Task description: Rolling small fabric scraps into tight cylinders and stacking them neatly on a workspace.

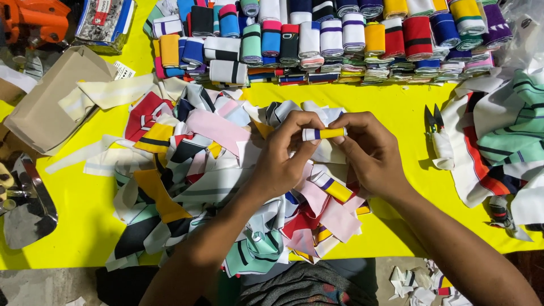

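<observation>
You held a small rolled strip of cloth [323,134], white with a blue band and a yellow end, level between both hands above the middle of the table. Your left hand [283,153] pinched its white end between thumb and fingertips, fingers curled in tight. Your right hand [365,148] gripped the yellow end the same way, thumb on top, so the roll bridged the gap between the two hands.

Right beneath the hands lay a loose heap of fabric scraps [198,170] in pink, white, red, yellow, black and mint green, spread over the yellow table [396,107] and spilling to its near edge. Along the far edge stood rows of finished rolls [340,34], packed side by side in many striped colours, with folded strips stacked under them. To your right, well apart from the hands, a small pair of thread snips [435,122] rested on the table, its lower part wrapped in white cloth, I think, though the view was too small to be sure. Beyond it lay a pile of larger striped cloth [504,136]. On the far left sat a brown cardboard box [51,96], tipped over the table's edge
</observation>
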